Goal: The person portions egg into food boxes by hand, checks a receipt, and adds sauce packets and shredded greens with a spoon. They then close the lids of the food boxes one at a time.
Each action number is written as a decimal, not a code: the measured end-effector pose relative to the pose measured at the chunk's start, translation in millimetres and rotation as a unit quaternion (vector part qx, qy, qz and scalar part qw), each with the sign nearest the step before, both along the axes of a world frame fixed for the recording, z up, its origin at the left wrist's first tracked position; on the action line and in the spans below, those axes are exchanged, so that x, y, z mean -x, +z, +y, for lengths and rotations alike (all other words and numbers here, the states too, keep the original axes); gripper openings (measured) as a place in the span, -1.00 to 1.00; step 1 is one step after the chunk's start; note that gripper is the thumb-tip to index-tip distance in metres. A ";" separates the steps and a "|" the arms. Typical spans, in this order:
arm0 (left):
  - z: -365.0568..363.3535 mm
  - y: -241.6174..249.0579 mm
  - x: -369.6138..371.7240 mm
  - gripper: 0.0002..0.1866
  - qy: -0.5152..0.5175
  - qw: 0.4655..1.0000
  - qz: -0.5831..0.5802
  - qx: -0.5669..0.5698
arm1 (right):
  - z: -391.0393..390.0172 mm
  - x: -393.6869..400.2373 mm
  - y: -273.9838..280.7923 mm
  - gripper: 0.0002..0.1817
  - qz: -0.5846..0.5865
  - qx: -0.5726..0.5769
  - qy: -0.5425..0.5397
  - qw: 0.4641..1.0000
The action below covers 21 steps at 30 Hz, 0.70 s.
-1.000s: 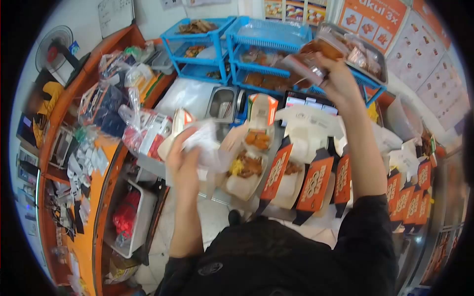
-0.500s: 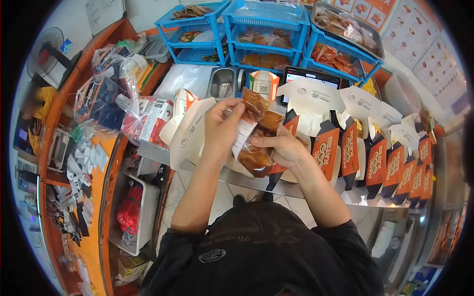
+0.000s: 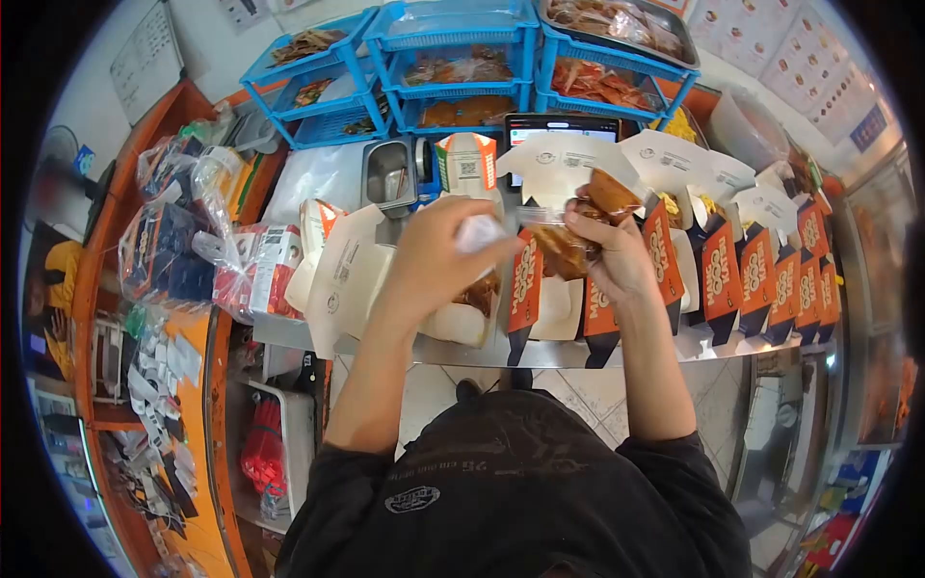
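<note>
My right hand [image 3: 620, 258] holds clear packets of brown sauce [image 3: 613, 196] above the row of open food boxes. One of these packets [image 3: 562, 252] hangs between my two hands. My left hand [image 3: 434, 252], smeared by motion, has its fingers curled round a small white slip [image 3: 479, 232]. Beneath it lies an open box, its pale lid [image 3: 349, 275] tilted to the left. Inside that box are a brown sauce packet [image 3: 481, 293] and a white rounded item [image 3: 457, 324]. Other boxes with orange and black fronts [image 3: 724, 268] line the counter to the right.
Blue tiered racks [image 3: 453, 90] of packets stand at the back. In front of them are a metal container [image 3: 389, 174], an upright carton [image 3: 466, 164] and a tablet [image 3: 564, 125]. Plastic-wrapped packs [image 3: 265, 270] sit at the left; a steel counter edge [image 3: 617, 359] runs nearest me.
My right hand has moved right and up with sauce packets. My left hand has drawn apart from it with the white slip. A sauce packet now shows in the box below; the view has shifted.
</note>
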<state>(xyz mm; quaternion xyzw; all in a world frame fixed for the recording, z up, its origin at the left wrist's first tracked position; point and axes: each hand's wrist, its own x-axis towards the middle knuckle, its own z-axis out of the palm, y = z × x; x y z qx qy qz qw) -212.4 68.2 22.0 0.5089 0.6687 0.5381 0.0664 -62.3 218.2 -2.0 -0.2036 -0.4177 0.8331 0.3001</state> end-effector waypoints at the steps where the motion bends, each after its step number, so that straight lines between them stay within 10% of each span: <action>1: 11.8 0.3 -6.2 -0.69 -0.009 1.000 0.000 -0.002 | -6.7 3.4 3.9 -0.68 0.007 0.004 -0.008 1.000; 9: 67.1 7.1 -31.5 -0.80 -0.146 0.968 -0.081 0.187 | 23.3 -48.9 32.1 -0.80 0.071 -0.029 -0.216 0.973; 11: 65.8 -4.4 -24.6 -0.78 -0.033 0.978 0.150 0.139 | 27.2 -69.0 33.0 -0.82 0.093 -0.036 -0.209 0.973; 21: 95.9 27.3 -99.0 -0.73 -0.110 0.989 0.016 0.102 | 36.4 -90.3 25.0 -0.70 0.152 0.050 -0.047 0.986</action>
